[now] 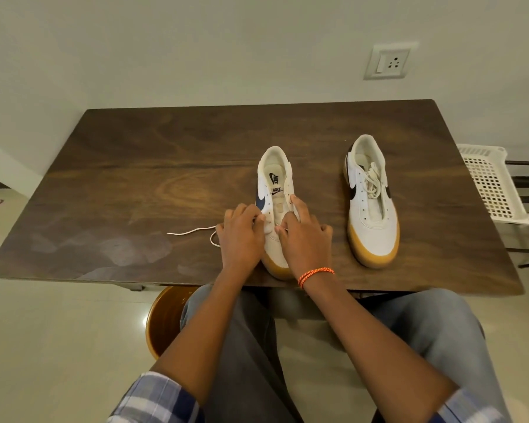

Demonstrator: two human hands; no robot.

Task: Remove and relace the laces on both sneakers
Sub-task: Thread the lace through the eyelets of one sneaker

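From my head camera, the wooden table [135, 184] fills the middle of the frame, and its near edge runs just above my knees. The sneaker I work on [276, 190] sits at centre, its gum toe close to that near edge. My left hand [242, 236] curls at its left eyelets, pinching the lace [193, 231], whose loose end trails left over bare wood. My right hand [306, 236] rests on the right side, its fingers bent around the eyelet flap and a short loop of lace. The whole left half of the table is open room. The second sneaker [371, 206] stands apart at right, its lace bunched inside. Beyond the right edge sits a white basket [492, 181]; a wall socket [388, 62] is upper right.
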